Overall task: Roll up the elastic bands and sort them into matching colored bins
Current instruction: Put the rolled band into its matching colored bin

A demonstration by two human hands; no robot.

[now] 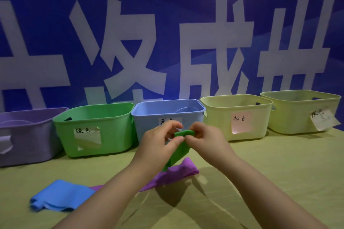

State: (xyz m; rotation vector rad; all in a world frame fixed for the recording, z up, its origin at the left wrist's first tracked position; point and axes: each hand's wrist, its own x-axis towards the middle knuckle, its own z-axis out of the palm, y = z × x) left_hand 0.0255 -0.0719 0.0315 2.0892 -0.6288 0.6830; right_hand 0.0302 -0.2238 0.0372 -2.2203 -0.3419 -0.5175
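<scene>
Two-handed pinch on green band (pixel 179 151)

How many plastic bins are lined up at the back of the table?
5, left to right: purple bin, green bin, blue bin, first yellow bin, second yellow bin at the far right. More could sit beyond the left edge.

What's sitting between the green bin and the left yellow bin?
The blue bin, per the head view; the left hand and right hand pinch a green band before it.
</scene>
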